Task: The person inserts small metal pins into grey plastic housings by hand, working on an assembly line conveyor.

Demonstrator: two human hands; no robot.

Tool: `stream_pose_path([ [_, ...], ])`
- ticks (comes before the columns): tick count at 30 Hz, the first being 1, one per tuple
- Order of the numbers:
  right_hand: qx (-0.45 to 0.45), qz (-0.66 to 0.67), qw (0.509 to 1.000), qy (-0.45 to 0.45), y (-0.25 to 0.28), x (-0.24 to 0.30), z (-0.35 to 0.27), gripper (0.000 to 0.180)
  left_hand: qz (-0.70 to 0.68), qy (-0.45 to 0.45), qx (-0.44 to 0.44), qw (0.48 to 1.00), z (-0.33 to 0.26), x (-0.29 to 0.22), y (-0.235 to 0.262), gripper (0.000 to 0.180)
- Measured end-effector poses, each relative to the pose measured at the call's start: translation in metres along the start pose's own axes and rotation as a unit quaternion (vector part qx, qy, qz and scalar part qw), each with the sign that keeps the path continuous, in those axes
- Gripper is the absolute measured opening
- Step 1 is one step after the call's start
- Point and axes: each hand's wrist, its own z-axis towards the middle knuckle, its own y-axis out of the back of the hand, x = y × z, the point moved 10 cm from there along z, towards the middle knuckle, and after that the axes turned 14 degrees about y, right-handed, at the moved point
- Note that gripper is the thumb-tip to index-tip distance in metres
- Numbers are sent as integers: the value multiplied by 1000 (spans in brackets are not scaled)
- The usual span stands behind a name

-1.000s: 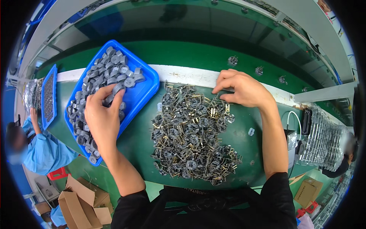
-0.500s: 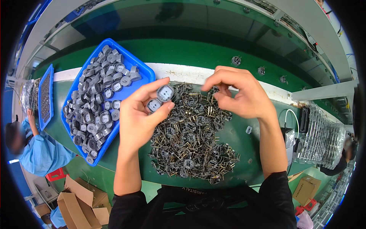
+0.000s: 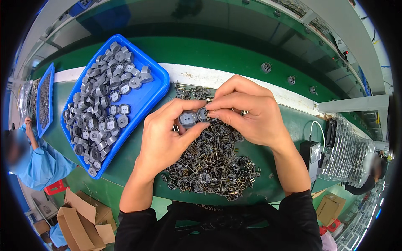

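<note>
My left hand (image 3: pixel 165 136) holds two small grey round parts (image 3: pixel 188 119) between thumb and fingers, above a pile of small metal pin pieces (image 3: pixel 211 167) on the green table. My right hand (image 3: pixel 247 113) pinches a small metal piece at the right-hand grey part (image 3: pixel 204 113), its fingertips meeting those of the left hand. A blue tray (image 3: pixel 144 98) full of the same grey round parts (image 3: pixel 100 108) lies to the left of both hands.
A second blue tray (image 3: pixel 44 98) lies far left, by a person in light blue (image 3: pixel 35 161). Cardboard boxes (image 3: pixel 79 219) stand on the floor lower left. A black power adapter (image 3: pixel 310 152) and stacked clear trays (image 3: pixel 347 154) are at right.
My left hand left the blue tray carrying grey parts and came to the middle. My right hand rose from the metal pile and closed in on those parts.
</note>
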Motion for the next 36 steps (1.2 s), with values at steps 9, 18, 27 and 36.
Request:
stream_pose_path([
  [9, -29, -47, 998, 13, -8, 7, -1, 16, -3, 6, -24, 1000, -3, -2, 2, 36],
  [18, -89, 261, 916, -291, -25, -49, -32, 17, -18, -115, -91, 989, -1, -13, 12, 39],
  [27, -69, -29, 963, -258, 46, -105, -22, 21, 26, 3, -104, 994, 1, 3, 16, 42],
  [36, -63, -377, 905, -188, 94, -139, -35, 25, -234, 73, 20, 969, 12, 19, 9, 27],
])
